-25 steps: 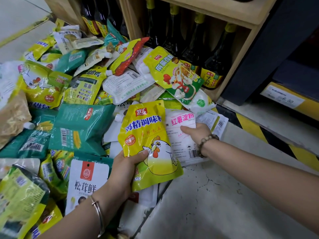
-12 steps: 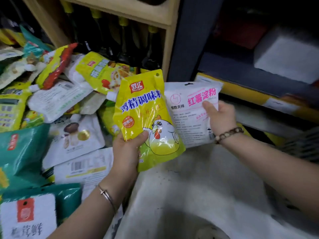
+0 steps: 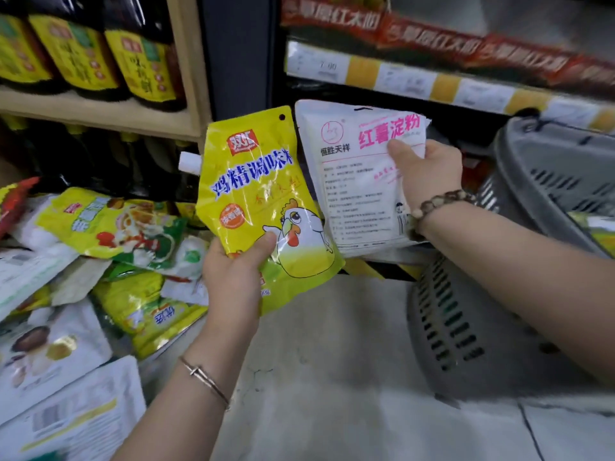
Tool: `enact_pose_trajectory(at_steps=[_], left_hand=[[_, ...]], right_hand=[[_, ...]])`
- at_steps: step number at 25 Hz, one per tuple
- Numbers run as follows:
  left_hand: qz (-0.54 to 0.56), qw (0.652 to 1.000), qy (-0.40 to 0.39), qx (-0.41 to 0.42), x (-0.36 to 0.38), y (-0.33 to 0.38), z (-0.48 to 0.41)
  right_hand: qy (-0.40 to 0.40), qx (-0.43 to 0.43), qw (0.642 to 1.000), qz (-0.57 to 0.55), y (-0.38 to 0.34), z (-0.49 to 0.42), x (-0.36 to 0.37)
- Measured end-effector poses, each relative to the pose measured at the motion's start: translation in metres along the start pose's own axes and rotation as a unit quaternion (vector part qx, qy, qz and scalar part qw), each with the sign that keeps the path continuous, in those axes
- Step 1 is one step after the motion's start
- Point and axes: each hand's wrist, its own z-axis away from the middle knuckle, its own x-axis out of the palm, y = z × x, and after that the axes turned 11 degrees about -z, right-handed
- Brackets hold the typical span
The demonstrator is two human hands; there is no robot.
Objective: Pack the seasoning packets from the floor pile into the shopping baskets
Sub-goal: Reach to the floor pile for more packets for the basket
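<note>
Roughly at an early-to-middle stage, judging by what lies where. The left hand grips a yellow packet with a cartoon chicken by its lower part, thumb across the front and fingers curled behind. The right hand pinches a white packet with pink lettering near its upper corner, thumb on the front. Both packets are held up side by side above the concrete floor, not yet in anything. A grey shopping basket stands just to the right, beneath the right forearm. A sliver of yellow and green inside it, at the picture's edge, may be a packet already packed. To the left, a large pile of packets covers the floor below a shelf of dark bottles, so most of the packing seems left to do.
</note>
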Motion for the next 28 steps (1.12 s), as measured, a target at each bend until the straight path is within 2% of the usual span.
enact_pose_trajectory(at_steps=[7, 12, 16, 18, 22, 28], left_hand=[[0.002, 0.997, -0.02, 0.081, 0.019, 0.047, 0.033], [-0.009, 0.987, -0.03, 0.158, 0.041, 0.084, 0.058], [0.003, 0.973, -0.033, 0.23, 0.064, 0.117, 0.079], [0.005, 0.966, -0.022, 0.256, 0.072, 0.13, 0.085], [0.0, 0.965, -0.014, 0.263, 0.084, 0.156, 0.09], [0.006, 0.968, -0.153, 0.198, 0.156, 0.169, 0.116]], right_hand=[[-0.01, -0.028, 0.999, -0.03, -0.06, 0.0, -0.055], [0.03, -0.047, 0.982, -0.18, -0.082, -0.005, -0.094], [0.018, -0.021, 0.954, -0.297, -0.092, -0.016, -0.105], [-0.005, -0.043, 0.946, -0.32, -0.109, -0.024, -0.103], [-0.029, -0.108, 0.941, -0.319, -0.147, -0.042, -0.116], [0.017, -0.153, 0.957, -0.247, -0.158, -0.067, -0.224]])
